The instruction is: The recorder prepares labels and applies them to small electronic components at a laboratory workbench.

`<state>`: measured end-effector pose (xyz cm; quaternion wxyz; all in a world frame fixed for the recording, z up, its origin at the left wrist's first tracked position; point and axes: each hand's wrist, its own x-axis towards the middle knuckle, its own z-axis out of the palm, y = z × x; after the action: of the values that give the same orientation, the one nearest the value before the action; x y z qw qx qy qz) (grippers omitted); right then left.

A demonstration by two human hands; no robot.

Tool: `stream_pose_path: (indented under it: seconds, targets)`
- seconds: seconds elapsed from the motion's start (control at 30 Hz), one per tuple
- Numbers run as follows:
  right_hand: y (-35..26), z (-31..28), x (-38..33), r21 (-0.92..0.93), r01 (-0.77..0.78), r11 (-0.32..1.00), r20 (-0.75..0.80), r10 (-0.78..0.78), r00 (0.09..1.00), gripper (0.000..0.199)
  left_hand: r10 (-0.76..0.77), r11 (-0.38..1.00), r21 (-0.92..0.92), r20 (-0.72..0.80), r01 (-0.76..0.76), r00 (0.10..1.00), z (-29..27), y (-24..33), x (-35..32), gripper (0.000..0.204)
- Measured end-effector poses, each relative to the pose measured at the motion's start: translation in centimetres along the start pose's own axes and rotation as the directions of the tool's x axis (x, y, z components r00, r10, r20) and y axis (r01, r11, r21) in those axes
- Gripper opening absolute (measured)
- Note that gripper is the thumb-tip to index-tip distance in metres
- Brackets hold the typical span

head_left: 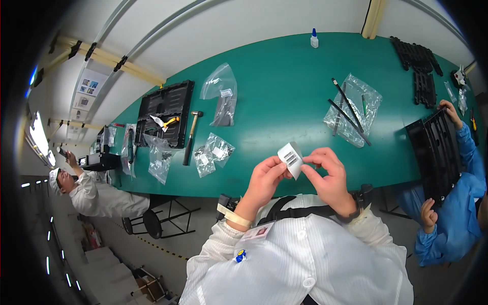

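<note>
Between my two hands, over the near edge of the green table (pixel 274 101), is a white barcode label (pixel 290 158), slightly curled. My left hand (pixel 265 179) pinches its lower left side between thumb and fingers. The thumb and forefinger of my right hand (pixel 328 175) close on its right edge. Left of my hands lie small clear bags of dark parts (pixel 219 150) and a hammer (pixel 192 137) with a dark grip. Beyond them is a clear zip bag (pixel 221 96) with a dark piece and a white label.
A black tray (pixel 165 113) holding a yellow-handled tool lies at left. On the right are black rods (pixel 351 114) on a clear bag, and black slotted parts (pixel 417 58). A blue-capped bottle (pixel 314 39) stands at the back. Co-workers flank me; the right one holds a black panel (pixel 436 152).
</note>
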<state>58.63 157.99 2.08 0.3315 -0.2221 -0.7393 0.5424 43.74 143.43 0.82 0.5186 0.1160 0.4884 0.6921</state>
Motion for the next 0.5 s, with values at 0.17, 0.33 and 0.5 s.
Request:
stream_pose_path:
  seconds: [0.17,0.33,0.5]
  targets:
    - [0.66,0.38,0.27,0.124,0.023,0.992,0.025,-0.026,0.999,0.019,0.016,0.999,0.04,0.033,-0.017,0.999,-0.04,0.47,0.18,0.021]
    - [0.46,0.32,-0.23,0.188,-0.09,0.978,0.059,0.08,0.995,0.018,0.022,0.998,0.053,0.041,-0.024,0.999,-0.19,0.37,0.43,0.021]
    - [0.6,0.17,-0.47,0.21,-0.132,0.969,0.054,0.124,0.991,0.02,0.025,0.996,0.083,0.014,-0.026,1.0,0.01,0.15,0.93,0.022]
